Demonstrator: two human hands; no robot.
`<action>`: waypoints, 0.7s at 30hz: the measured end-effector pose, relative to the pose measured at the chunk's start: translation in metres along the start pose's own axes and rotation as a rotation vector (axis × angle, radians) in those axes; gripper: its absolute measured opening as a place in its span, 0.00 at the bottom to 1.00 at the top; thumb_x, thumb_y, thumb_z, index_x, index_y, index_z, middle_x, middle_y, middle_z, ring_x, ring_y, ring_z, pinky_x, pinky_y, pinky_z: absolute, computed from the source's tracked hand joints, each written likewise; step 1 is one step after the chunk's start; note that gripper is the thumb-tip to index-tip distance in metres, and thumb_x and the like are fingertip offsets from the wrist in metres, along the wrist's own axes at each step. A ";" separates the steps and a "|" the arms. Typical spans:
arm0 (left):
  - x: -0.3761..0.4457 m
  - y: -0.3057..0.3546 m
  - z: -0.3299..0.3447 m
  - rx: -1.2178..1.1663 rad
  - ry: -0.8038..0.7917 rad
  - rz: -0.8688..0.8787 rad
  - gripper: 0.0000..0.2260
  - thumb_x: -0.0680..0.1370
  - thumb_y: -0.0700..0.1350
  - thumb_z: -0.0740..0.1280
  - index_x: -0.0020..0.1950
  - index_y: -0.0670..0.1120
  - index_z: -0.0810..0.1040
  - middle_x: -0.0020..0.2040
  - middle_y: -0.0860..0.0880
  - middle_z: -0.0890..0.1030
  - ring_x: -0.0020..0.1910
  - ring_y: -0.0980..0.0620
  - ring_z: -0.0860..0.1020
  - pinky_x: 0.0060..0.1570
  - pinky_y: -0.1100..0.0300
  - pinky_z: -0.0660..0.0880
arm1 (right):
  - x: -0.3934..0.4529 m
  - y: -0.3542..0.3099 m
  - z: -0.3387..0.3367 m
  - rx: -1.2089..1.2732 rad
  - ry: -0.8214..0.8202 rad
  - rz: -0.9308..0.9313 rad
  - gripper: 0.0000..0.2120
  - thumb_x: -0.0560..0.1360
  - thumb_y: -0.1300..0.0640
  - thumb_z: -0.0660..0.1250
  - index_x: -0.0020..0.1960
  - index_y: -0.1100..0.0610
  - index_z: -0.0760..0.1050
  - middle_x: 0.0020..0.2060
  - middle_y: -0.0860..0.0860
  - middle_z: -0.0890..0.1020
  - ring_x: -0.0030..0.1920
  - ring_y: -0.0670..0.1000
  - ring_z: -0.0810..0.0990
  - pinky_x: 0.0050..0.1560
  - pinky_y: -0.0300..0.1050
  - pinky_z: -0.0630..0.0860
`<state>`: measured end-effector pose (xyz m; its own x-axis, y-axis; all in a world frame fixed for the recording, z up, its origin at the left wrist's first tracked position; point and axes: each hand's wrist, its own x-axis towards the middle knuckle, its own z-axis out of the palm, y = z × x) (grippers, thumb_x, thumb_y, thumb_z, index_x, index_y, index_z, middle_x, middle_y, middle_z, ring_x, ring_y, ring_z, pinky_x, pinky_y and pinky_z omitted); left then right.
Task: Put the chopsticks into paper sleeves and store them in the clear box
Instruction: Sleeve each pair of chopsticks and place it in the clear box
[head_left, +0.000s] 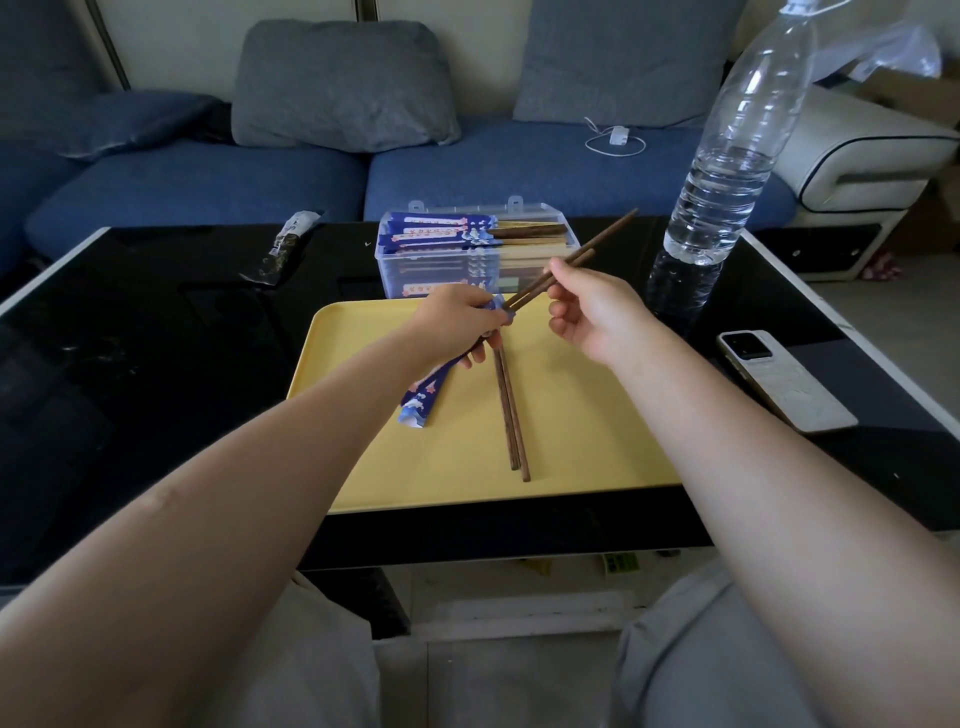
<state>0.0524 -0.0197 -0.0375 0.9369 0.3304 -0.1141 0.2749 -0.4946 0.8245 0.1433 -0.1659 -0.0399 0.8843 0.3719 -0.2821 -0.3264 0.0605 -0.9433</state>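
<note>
Black table (156, 338); blue patterned sleeves (441, 234), their print unreadable

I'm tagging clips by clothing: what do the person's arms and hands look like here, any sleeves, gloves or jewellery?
Both forearms are bare with no sleeve in view. The left hand and right hand wear no gloves, and no rings, watch or bracelet show. Light grey fabric covers the lap below.

A glossy black table (156, 338) carries a yellow tray (571, 441) under both hands, a clear box (441, 270) just beyond them, a water bottle (727, 171) and phone (784, 384) right of the right hand, a dark wrapper (283, 249) far left
</note>
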 end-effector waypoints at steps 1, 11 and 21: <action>-0.001 0.001 0.000 -0.030 -0.008 -0.008 0.07 0.81 0.46 0.67 0.46 0.45 0.78 0.37 0.48 0.82 0.26 0.56 0.75 0.26 0.64 0.73 | 0.000 0.000 0.000 0.033 -0.015 0.001 0.10 0.78 0.53 0.72 0.54 0.59 0.82 0.36 0.49 0.78 0.32 0.45 0.75 0.34 0.39 0.76; -0.001 0.003 -0.001 0.020 0.005 -0.034 0.06 0.81 0.46 0.65 0.49 0.44 0.78 0.39 0.47 0.81 0.31 0.53 0.75 0.31 0.61 0.73 | -0.003 0.004 0.013 -0.186 0.000 0.025 0.14 0.78 0.47 0.71 0.53 0.57 0.79 0.37 0.50 0.77 0.33 0.47 0.74 0.33 0.40 0.74; 0.003 0.002 0.000 0.135 -0.021 -0.079 0.09 0.81 0.46 0.66 0.50 0.41 0.81 0.34 0.48 0.79 0.29 0.52 0.71 0.29 0.61 0.70 | 0.009 -0.001 -0.002 0.026 0.193 0.013 0.07 0.81 0.56 0.67 0.47 0.58 0.78 0.34 0.51 0.76 0.31 0.46 0.72 0.31 0.38 0.72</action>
<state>0.0562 -0.0195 -0.0366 0.9152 0.3565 -0.1879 0.3728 -0.5719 0.7307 0.1526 -0.1644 -0.0421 0.9268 0.1882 -0.3249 -0.3445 0.0819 -0.9352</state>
